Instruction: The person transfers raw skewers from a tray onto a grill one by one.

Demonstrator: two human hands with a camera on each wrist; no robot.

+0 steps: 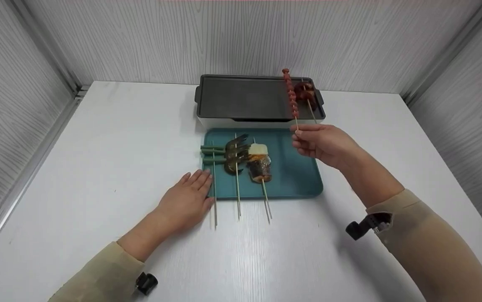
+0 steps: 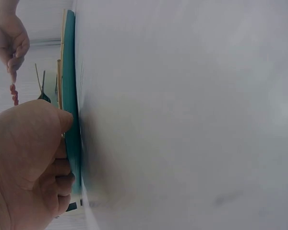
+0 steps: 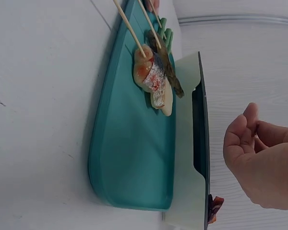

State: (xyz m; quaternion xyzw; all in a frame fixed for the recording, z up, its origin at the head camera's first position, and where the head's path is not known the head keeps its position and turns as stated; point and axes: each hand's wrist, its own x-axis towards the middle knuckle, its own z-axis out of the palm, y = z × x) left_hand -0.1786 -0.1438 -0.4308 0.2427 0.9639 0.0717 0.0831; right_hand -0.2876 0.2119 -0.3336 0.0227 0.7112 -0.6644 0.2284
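Observation:
My right hand (image 1: 326, 144) pinches the stick of a skewer of small red pieces (image 1: 292, 94), held up over the right part of a dark grill plate (image 1: 245, 98). My left hand (image 1: 186, 203) lies with extended fingers against the left edge of a teal tray (image 1: 295, 184). On the tray rest a skewer of green stalks (image 1: 214, 161), a skewer of dark shrimp-like pieces (image 1: 232, 157) and a skewer with a pale block and fish-like piece (image 1: 260, 167). In the right wrist view my right hand (image 3: 264, 160) has thumb and fingertips together; the skewer is hidden there.
A skewer of dark reddish pieces (image 1: 306, 95) lies at the grill's right end, its stick over the front edge. The grill stands behind the tray on a white table (image 1: 140, 126). Grey wood-grained panels (image 1: 266, 37) enclose the back and sides.

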